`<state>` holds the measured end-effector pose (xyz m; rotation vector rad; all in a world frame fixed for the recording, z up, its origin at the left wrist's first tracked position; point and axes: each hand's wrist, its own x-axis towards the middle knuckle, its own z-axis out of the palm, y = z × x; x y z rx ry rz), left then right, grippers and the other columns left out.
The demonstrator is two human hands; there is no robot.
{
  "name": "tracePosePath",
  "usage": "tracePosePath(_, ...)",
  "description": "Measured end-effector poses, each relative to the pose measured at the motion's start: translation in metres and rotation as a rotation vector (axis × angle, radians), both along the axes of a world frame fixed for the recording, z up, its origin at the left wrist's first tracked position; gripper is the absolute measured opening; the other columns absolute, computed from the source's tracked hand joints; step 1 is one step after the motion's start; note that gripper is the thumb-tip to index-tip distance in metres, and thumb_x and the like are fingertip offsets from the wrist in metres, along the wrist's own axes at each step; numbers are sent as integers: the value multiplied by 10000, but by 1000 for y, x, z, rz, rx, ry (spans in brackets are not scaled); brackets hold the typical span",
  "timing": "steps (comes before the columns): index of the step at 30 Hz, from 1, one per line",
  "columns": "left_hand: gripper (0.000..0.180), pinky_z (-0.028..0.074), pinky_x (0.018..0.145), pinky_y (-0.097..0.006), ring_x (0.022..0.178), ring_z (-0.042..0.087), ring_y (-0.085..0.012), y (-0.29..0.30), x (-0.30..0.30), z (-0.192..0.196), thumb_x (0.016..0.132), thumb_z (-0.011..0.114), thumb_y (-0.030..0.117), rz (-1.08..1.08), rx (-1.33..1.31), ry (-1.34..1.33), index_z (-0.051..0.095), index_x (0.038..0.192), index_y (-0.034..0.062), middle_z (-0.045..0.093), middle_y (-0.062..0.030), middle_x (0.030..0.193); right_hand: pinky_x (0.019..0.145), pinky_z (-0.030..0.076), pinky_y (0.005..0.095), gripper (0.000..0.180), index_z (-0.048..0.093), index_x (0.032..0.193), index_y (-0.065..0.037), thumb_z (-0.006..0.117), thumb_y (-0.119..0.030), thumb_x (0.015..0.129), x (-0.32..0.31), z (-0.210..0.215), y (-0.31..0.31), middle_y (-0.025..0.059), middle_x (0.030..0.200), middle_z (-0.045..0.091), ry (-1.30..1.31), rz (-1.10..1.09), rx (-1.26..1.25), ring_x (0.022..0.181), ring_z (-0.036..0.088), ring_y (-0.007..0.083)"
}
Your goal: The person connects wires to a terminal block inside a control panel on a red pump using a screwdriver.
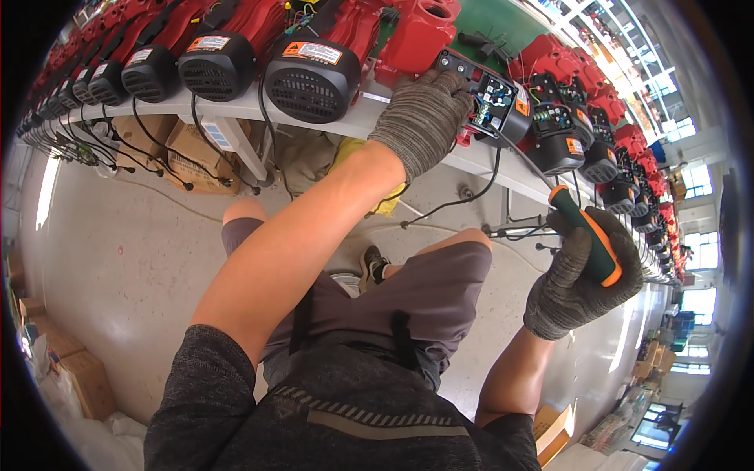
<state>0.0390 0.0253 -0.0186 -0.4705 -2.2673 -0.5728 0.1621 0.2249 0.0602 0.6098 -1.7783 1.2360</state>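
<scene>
The left hand [422, 118] clasps an open terminal box [495, 98] on a red pump [412, 35] at the bench [236, 106] edge, its wiring bare, while the right hand [580, 279] grips a screwdriver [587, 235] clear of it, so closing up looks undone.

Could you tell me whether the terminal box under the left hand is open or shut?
Open: the terminal box shows bare wiring and a circuit board.
</scene>
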Motion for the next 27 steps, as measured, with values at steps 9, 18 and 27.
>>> tracePosePath(9, 258, 463, 952, -469, 1164, 594, -286, 1, 0, -1, 864, 652, 140, -8, -2, -26, 725, 1108, 98, 641, -78, 1229, 718, 606, 347, 471, 405, 1289, -93, 672, 15, 915, -3, -8, 5, 254, 1142, 594, 7, 43, 89, 848, 695, 276)
tracePosePath(18, 212, 514, 925, -456, 1105, 614, -312, 2, 4, 16, 839, 709, 138, 36, -34, -122, 728, 1039, 71, 648, -92, 1181, 629, 535, 369, 425, 672, 1106, -23, 872, -181, 767, 11, 57, 1, 142, 834, 669, 67, -164, 800, 679, 660, 301)
tracePosePath(27, 254, 529, 903, -458, 1085, 617, -331, 4, 8, 26, 826, 683, 152, 70, -133, -148, 699, 1053, 38, 640, -128, 1150, 696, 498, 421, 385, 644, 1051, 9, 764, -29, 687, 17, 75, -4, 159, 975, 550, 14, 4, 1084, 809, 587, 329)
